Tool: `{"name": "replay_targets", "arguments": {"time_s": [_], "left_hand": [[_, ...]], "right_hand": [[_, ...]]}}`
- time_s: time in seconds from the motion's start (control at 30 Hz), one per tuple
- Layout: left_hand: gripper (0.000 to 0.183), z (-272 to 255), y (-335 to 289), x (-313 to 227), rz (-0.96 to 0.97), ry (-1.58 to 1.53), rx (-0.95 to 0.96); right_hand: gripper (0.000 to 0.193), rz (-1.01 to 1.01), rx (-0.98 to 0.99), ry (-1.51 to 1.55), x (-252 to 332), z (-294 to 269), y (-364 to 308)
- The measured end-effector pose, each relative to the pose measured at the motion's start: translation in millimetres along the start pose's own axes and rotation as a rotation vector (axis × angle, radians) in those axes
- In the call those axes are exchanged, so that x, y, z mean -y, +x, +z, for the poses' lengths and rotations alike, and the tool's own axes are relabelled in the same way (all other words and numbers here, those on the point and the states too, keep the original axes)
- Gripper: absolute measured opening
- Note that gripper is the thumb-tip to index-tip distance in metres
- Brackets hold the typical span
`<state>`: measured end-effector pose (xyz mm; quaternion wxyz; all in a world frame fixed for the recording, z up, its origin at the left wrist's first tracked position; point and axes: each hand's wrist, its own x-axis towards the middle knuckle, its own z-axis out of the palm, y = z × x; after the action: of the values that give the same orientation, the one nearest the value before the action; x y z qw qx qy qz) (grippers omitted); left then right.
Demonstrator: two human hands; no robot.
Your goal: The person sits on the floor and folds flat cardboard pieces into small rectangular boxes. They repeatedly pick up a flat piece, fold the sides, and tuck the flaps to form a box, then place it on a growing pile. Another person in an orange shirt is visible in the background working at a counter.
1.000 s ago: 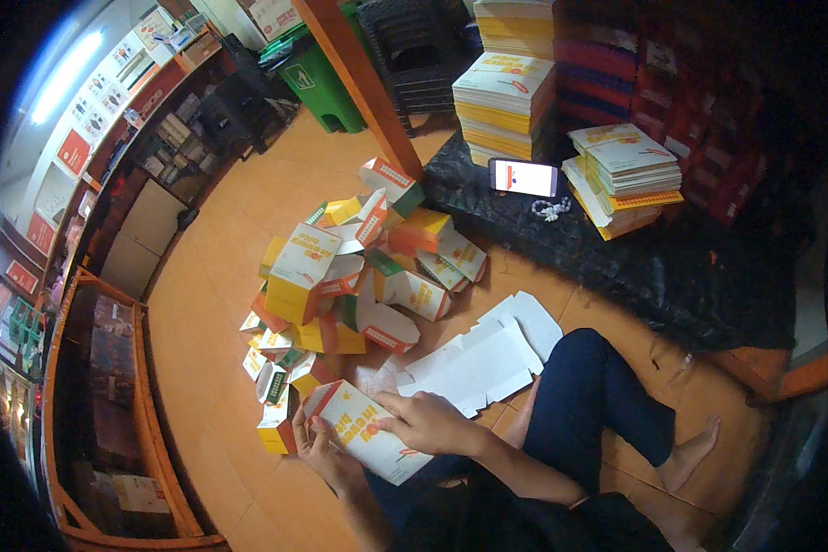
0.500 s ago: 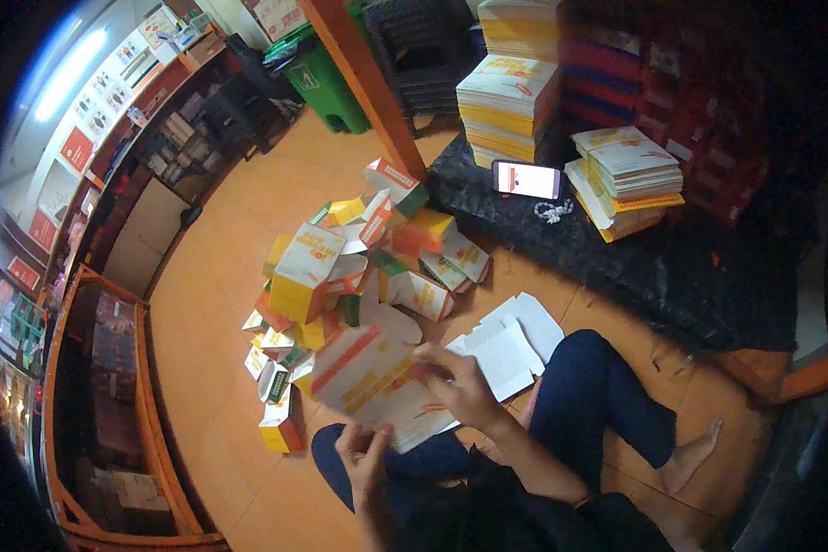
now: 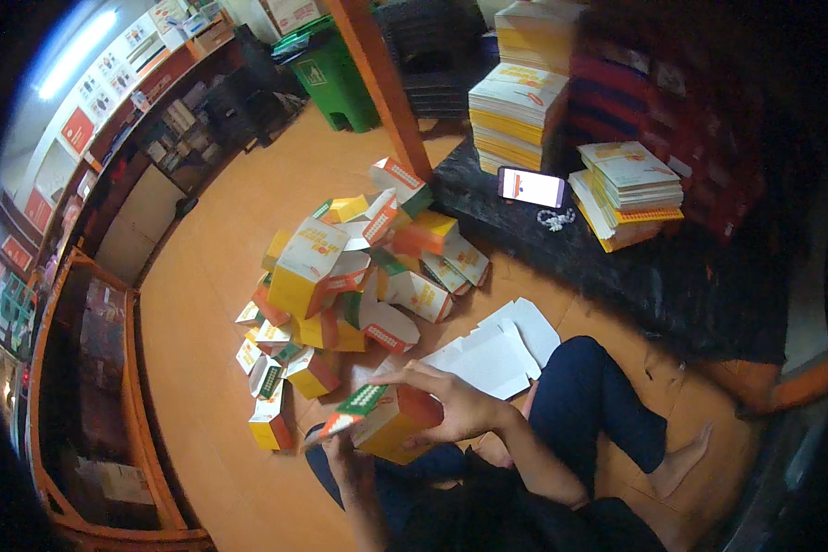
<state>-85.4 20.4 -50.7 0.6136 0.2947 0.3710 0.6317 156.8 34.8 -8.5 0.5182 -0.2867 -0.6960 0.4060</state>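
Observation:
Over my lap I hold a folding carton (image 3: pixel 397 425), now a three-dimensional box with yellow and orange-red sides and a green-and-red patterned flap. My right hand (image 3: pixel 462 407) is closed round its far right side, fingers along the top edge and thumb lower down. At the flap's lower left, my left hand (image 3: pixel 342 457) grips the box; its fingers are partly hidden. In front of me is a heap of folded cartons (image 3: pixel 313 262) in white, yellow, green and orange. Flat carton blanks (image 3: pixel 495 354), white side up, lie beside my right knee.
A low platform under black sheeting (image 3: pixel 607 276) carries a lit phone (image 3: pixel 531 188), a bead string (image 3: pixel 556 219), a short stack of flat cartons (image 3: pixel 630 179) and a tall stack (image 3: pixel 515 101). An orange post (image 3: pixel 377 83) and green bin (image 3: pixel 333 87) stand behind. At left is a wooden-framed rack (image 3: pixel 133 405).
The carton in my hands was a flat printed sheet and is now opened into a box shape. My right hand has shifted round its side. The view has tilted slightly.

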Motion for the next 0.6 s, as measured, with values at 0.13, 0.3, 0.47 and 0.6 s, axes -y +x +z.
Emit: {"name": "replay_targets", "arguments": {"time_s": [0.13, 0.3, 0.47, 0.6], "left_hand": [[0.036, -9, 10, 0, -0.176, 0.311, 0.005], [0.062, -33, 15, 22, -0.088, -0.019, 0.041], [0.063, -79, 35, 45, -0.199, 0.116, 0.142], [0.057, -101, 35, 75, -0.431, 0.120, 0.039]], "right_hand": [[0.068, 0.214, -0.025, 0.085, -17, 15, 5], [0.054, 0.465, -0.136, 0.324, -42, 16, 23], [0.027, 0.153, -0.404, 0.508, -61, -22, 149], [0.046, 0.260, -0.651, 0.460, -88, -38, 247]]}}
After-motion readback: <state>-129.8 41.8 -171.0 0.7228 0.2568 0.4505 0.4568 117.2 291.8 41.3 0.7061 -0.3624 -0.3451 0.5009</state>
